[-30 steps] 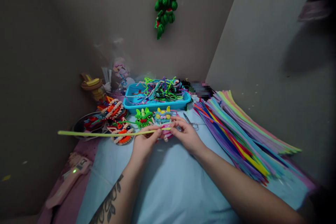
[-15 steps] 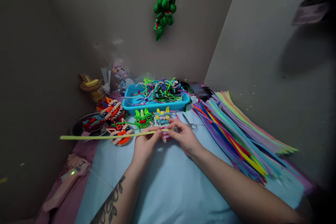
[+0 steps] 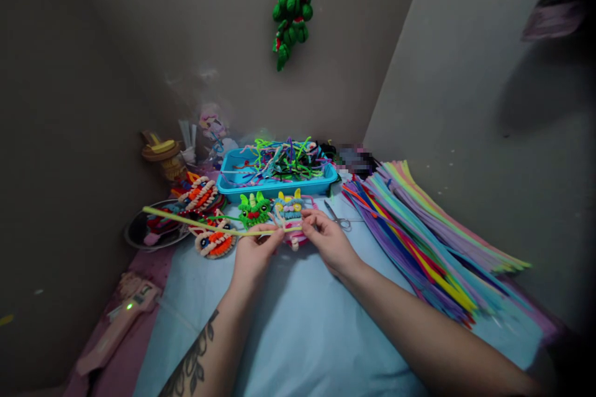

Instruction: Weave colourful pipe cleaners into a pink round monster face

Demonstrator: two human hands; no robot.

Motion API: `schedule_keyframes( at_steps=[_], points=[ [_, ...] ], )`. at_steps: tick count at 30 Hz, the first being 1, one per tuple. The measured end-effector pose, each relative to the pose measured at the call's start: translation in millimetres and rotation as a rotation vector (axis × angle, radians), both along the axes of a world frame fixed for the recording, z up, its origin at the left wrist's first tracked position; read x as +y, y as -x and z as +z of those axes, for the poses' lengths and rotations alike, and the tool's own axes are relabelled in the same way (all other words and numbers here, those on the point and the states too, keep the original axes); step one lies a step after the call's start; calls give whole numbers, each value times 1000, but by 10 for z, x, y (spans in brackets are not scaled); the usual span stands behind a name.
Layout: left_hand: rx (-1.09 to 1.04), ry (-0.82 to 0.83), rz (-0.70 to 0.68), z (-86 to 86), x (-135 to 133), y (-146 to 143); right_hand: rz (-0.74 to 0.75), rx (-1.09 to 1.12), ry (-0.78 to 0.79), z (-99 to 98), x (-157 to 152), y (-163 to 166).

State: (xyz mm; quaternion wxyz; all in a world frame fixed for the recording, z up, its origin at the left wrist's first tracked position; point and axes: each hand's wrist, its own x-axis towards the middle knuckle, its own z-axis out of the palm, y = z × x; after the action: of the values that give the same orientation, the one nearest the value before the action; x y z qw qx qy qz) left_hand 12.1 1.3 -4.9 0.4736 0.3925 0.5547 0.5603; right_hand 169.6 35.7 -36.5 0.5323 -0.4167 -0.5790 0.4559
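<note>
A long pale-yellow pipe cleaner [image 3: 186, 219] runs from the upper left into my fingers. My left hand [image 3: 256, 253] pinches it between thumb and forefinger. Thumb and fingers of my right hand [image 3: 328, 239] are closed on its right end. Just beneath and between the hands is a pink pipe-cleaner piece [image 3: 294, 239], partly covered by the fingers; which fingers touch it I cannot tell. Behind the hands lie a green pipe-cleaner animal head [image 3: 254, 211] and a blue one with yellow ears [image 3: 289, 206]. An orange and cream piece [image 3: 216, 243] lies left of my left hand.
A blue tray [image 3: 279, 188] of tangled pipe-cleaner scraps stands at the back. Scissors [image 3: 343, 222] lie behind my right hand. Bundles of coloured pipe cleaners [image 3: 419, 248] spread across the right side. A pink glue gun [image 3: 118, 322] with a lit green light rests at left.
The free left end of the yellow pipe cleaner has swung up and to the right, and the strand now bends downward toward my hands. Both hands have stayed nearly in place.
</note>
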Motion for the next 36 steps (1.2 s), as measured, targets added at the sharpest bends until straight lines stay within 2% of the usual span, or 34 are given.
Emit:
schedule_keyframes(
  at_steps=[9, 16, 24, 29, 36],
  points=[
    [16, -28, -70, 67, -19, -50, 17, 8, -11, 49, -20, 0],
    [127, -34, -53, 71, -28, -34, 56, 18, 1, 44, -7, -28],
    [30, -55, -80, 99, -23, -46, 46, -3, -14, 68, -4, -48],
    [9, -68, -68, 41, -21, -41, 20, 13, -4, 57, -15, -30],
    [-37, -55, -90, 18, -54, -79, -7, -65, -51, 151, -61, -21]
  ],
)
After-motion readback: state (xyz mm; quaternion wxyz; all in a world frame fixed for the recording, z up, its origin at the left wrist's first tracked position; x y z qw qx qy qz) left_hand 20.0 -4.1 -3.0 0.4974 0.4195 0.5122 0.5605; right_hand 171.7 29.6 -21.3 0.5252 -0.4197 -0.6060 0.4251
